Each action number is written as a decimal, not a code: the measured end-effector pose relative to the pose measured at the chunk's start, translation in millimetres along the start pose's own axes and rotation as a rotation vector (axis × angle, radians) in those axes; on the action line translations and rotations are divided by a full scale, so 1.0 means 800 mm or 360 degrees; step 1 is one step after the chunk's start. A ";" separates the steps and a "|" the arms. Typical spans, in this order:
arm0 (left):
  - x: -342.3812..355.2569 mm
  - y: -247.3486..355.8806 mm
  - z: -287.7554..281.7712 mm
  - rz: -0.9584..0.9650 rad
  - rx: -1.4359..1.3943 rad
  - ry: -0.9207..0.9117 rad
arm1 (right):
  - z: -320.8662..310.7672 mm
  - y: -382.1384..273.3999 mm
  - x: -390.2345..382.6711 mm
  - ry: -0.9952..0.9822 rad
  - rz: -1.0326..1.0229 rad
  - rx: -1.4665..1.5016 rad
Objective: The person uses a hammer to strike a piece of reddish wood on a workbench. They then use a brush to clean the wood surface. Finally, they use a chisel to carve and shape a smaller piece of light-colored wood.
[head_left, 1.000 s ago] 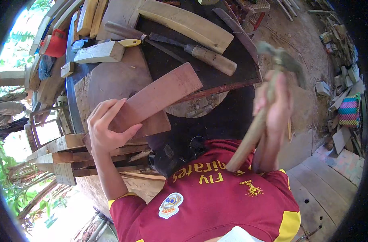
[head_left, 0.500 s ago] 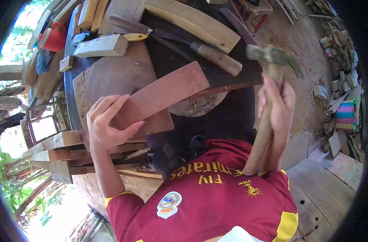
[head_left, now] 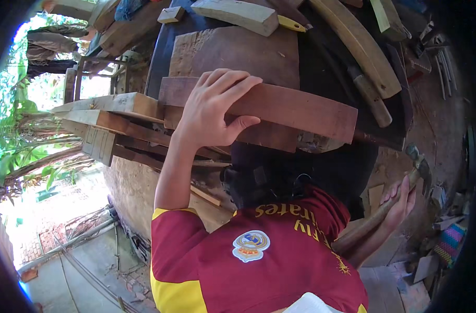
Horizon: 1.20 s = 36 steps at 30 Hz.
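Plank [head_left: 305,111] lies crosswise in front of the person, long axis approx L–R, R end tipped a bit toward the body; some of the bend may be lens

L hand [head_left: 217,109] is on the L half of plank: fingers over the top face w/ tips by the far edge, thumb along the near edge, so it's gripping across the width, not lengthwise; underside not visible, can't tell what's under there

R end of plank sticks out past the L fingers, bare, pointing to the R hand side

R hand [head_left: 399,207] is well apart from plank, off beyond its R end & nearer the body, fingers closed round the handle of hammer [head_left: 373,216]; head up & to the R, butt down-L by the shirt [head_left: 222,245], no contact w/ plank

So L hand = nearer (touching), R = farther, w/ a clear gap btwn hammer head & plank end

Plank sits over panel [head_left: 243,52]; resting or lifted, can't tell. Chisel [head_left: 373,101] beyond the R end, beams [head_left: 112,104] off the L end
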State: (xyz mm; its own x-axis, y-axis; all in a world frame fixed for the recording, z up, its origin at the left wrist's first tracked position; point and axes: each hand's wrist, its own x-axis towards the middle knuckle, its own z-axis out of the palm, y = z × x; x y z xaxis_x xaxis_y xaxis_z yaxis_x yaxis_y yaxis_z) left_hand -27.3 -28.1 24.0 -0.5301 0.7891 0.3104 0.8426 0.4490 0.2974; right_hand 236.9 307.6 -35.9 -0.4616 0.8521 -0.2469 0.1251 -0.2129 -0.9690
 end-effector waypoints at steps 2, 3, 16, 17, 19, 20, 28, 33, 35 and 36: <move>0.007 0.001 -0.001 0.0003 -0.0031 -0.0019 | 0.000 -0.006 -0.003 -0.0025 -0.0011 -0.0025; 0.011 0.001 -0.002 0.0010 -0.0048 -0.0032 | 0.002 -0.009 -0.005 -0.0032 -0.0014 -0.0035; 0.001 0.005 0.010 0.0015 0.0017 -0.0001 | 0.023 -0.022 -0.024 -0.0084 -0.0050 0.0340; -0.001 0.003 0.010 0.0032 0.0054 -0.0005 | 0.029 -0.021 -0.029 -0.0095 0.0003 0.0388; -0.001 0.005 0.010 0.0022 0.0069 0.0011 | 0.042 -0.015 -0.037 -0.0279 0.0067 0.0394; 0.001 0.005 0.010 0.0016 0.0081 0.0015 | 0.050 -0.011 -0.041 -0.0373 0.0103 0.0401; -0.002 0.004 0.013 -0.0053 0.0106 0.0018 | 0.082 -0.031 -0.047 -0.0803 0.0151 0.0071; 0.003 0.005 0.016 -0.0100 0.0146 0.0052 | 0.061 -0.041 -0.023 -0.0300 -0.0034 0.0417; 0.004 0.005 0.017 -0.0105 0.0161 0.0063 | 0.064 -0.042 -0.010 -0.0148 -0.0158 0.0595; 0.004 0.004 0.018 -0.0102 0.0158 0.0084 | 0.070 -0.042 -0.011 -0.0181 -0.0112 0.0577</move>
State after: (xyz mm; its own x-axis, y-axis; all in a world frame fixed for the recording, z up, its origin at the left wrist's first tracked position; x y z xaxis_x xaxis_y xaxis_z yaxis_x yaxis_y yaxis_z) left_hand -24.9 -18.1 13.1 -0.5854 0.7352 0.3417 0.8106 0.5393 0.2283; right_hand 187.8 280.5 -1.5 -0.5547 0.8167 -0.1592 -0.2197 -0.3284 -0.9186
